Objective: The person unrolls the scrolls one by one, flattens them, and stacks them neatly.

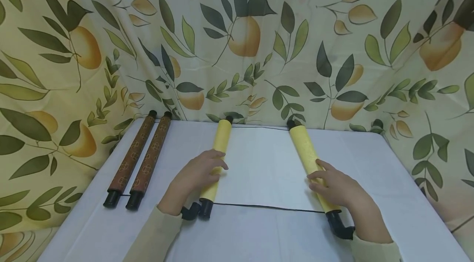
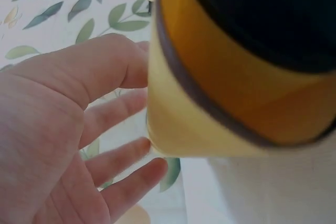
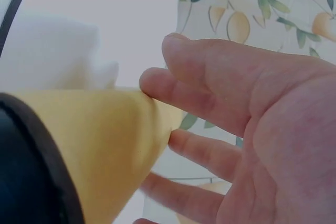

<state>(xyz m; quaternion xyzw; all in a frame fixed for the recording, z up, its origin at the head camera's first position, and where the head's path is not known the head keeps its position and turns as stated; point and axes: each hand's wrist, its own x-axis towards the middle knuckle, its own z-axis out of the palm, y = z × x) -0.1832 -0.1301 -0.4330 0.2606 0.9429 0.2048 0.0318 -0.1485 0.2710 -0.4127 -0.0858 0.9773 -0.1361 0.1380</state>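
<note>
A partly unrolled paper scroll lies on the table, its blank white sheet (image 1: 263,167) stretched between two yellow rolls with black end knobs. My left hand (image 1: 196,175) lies over the left roll (image 1: 222,134), its fingertips touching the yellow side. In the left wrist view the fingers are spread and nearly straight along that roll's edge. On the opposite side, my right hand (image 1: 337,186) rests its fingers on the right roll (image 1: 303,142). The right wrist view shows fingertips on the yellow surface (image 3: 100,129), with the fingers loosely extended and the palm away from it.
Two brown patterned rolls (image 1: 135,151) (image 1: 152,155) with black ends lie side by side at the left of the table. A white cloth (image 1: 389,179) covers the tabletop. Behind it hangs a curtain (image 1: 281,56) printed with leaves and fruit.
</note>
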